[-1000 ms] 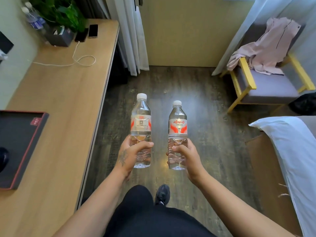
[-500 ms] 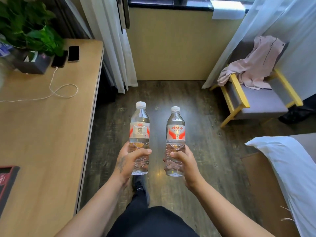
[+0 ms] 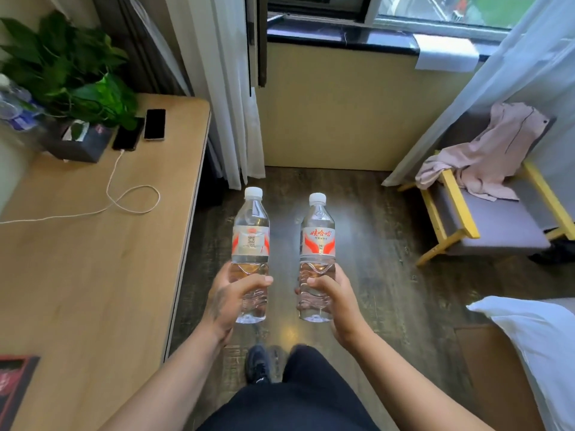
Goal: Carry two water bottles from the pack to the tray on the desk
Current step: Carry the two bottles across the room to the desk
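Note:
I hold two clear water bottles with white caps and red-and-white labels upright over the dark wood floor. My left hand grips the lower half of the left bottle. The right bottle stands in my right hand, held the same way. The two bottles are side by side, a small gap apart. Only a corner of the black tray with a red edge shows, on the wooden desk at the lower left. The pack is out of view.
At the desk's far end stand a green plant, a dark tissue box, two phones and a white cable. A yellow-framed chair with a pink garment is at right, a white pillow at lower right, curtains and a window ahead.
The view has tilted up and moved forward along the desk, so the tray has slid to the lower left corner and the window shows. Both hands still hold their bottles upright.

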Tool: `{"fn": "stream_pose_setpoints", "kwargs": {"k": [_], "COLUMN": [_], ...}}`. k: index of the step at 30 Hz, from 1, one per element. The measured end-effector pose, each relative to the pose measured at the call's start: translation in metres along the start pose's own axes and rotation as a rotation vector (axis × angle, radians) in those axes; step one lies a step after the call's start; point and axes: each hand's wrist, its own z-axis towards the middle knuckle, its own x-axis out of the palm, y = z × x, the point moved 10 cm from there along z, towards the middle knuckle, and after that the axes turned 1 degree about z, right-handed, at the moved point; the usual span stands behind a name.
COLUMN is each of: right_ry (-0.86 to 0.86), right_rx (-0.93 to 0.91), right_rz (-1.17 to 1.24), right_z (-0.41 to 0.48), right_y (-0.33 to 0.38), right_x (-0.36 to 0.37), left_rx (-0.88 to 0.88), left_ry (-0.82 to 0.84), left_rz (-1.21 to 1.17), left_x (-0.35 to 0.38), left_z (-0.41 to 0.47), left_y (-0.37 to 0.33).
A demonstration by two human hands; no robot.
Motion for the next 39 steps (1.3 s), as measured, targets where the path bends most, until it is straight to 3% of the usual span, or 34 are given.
{"fn": "stream_pose_setpoints", "kwargs": {"k": [7,17,31,39], "right_ry": [0.189,0.691,1.263,1.370], "right_rx": [0.062,0.184,0.357,0.308], "right_rz": [-0.161,-0.392,-0.690,-0.794], "right_z": [0.053,0.080,-0.037,-0.089], "right_y": [0.013,-0.005,-0.106,-0.142], "right_x": [0.059,0.196,0.307,0.338], "left_rx": [-0.002,0.050,0.080,0.071], "left_ry": [-0.182,-0.674,-1.253,-1.350], "left_rz": [-0.146,-0.381,-0.755,-0.801], "left_x": [-0.045,-0.129,-0.151,-0.174], "left_z": [0.008,-0.053,-0.234,-0.275], "left_y": [-0.013,-0.006,0.102,0.131]}}
